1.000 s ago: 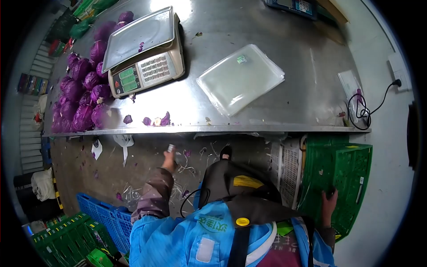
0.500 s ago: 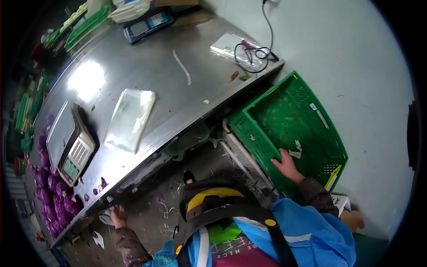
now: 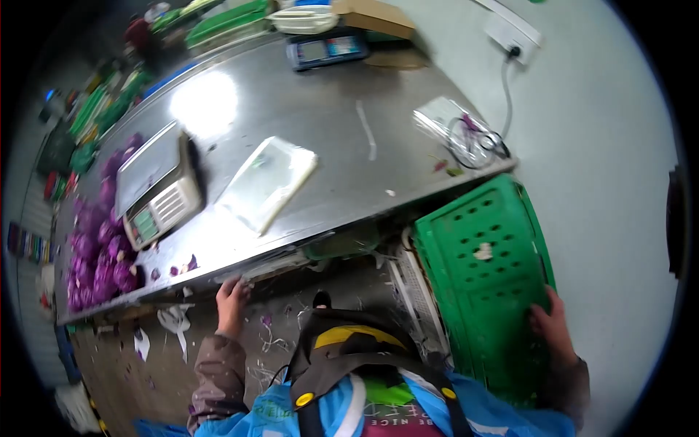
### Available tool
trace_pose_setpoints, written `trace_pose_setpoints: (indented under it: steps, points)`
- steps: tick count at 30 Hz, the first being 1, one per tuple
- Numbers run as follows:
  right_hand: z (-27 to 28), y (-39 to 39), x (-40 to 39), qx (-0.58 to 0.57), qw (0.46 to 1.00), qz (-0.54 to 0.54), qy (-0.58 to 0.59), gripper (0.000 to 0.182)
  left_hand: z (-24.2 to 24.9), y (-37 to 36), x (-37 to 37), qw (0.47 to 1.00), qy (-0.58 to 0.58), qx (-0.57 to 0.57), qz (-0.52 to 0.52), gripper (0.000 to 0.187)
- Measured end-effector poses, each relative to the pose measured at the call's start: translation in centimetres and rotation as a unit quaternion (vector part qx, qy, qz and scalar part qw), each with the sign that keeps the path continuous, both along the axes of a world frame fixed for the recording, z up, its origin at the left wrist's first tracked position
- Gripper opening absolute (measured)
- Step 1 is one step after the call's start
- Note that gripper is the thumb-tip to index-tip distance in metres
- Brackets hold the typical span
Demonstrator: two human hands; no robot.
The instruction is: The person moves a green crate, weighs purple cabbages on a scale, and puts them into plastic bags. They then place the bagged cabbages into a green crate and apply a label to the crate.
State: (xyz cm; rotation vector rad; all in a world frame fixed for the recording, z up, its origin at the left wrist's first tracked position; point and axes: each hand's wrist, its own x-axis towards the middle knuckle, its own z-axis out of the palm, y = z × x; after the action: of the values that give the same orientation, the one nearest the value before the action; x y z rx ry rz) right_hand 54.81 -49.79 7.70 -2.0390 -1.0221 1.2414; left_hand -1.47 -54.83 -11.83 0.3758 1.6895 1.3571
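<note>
A green plastic crate (image 3: 480,284) with rows of holes stands tilted beside the table, at the wall. My right hand (image 3: 557,324) grips its right edge, thumb on the near face. A small pale scrap (image 3: 483,252) sticks to the crate. My left hand (image 3: 231,302) is by the front edge of the steel table (image 3: 335,175), fingers bent and a little apart, with nothing plainly in them. On the table near it lie a stack of clear plastic bags (image 3: 269,182), a weighing scale (image 3: 162,189) and several purple cabbages (image 3: 102,247).
A white basket (image 3: 419,295) stands under the table, left of the crate. Scraps (image 3: 269,339) litter the floor. At the table's back are a blue device (image 3: 328,51) and a cardboard box (image 3: 375,16). A black cable (image 3: 507,95) runs down the wall.
The green crate has tipped so its holed face shows instead of its open inside. My right hand has shifted to its right edge. My left hand has risen toward the table edge. The view has turned.
</note>
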Motion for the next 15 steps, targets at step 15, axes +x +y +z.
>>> trace_pose_setpoints:
  steps: [15]
  points:
    - [10.0, -0.7, -6.8, 0.158, 0.985, -0.07, -0.025, 0.054, -2.1, 17.8, -0.6, 0.653, 0.686, -0.116, -0.299, 0.077]
